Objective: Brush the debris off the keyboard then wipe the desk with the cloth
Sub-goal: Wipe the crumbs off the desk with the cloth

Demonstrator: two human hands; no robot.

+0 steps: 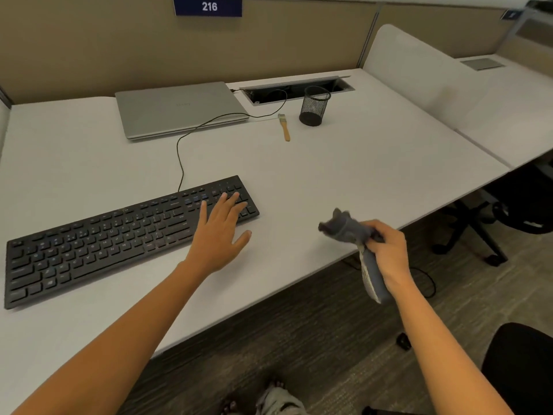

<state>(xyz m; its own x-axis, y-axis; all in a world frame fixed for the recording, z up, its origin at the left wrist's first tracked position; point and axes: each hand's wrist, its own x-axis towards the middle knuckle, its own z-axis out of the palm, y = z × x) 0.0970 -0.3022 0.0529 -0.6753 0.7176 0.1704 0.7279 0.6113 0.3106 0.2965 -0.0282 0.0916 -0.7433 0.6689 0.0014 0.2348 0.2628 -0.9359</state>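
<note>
Partition sign (207,6) reads 216; left hand (220,235) spreads flat on keyboard (119,235), right hand (389,253) grips cloth (347,229).

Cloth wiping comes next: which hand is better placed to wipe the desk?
Right. The right hand grips the cloth over the front edge of the desk; the left hand lies open on the keyboard, holding nothing.

— Where was the keyboard (119,235)?
— On the desk (344,163), at the near left. Behind it, by the back panel, lay the closed laptop (176,109).
— And the brush (285,127)?
— To the right of the laptop, just beside the mesh pen cup (314,106), which stood before the cable hatch (294,90).
— And the hands?
— The left hand (221,235) rested on the keyboard's right end. The right hand (389,253) held the cloth (344,229) further right, above the desk's front edge.
</note>
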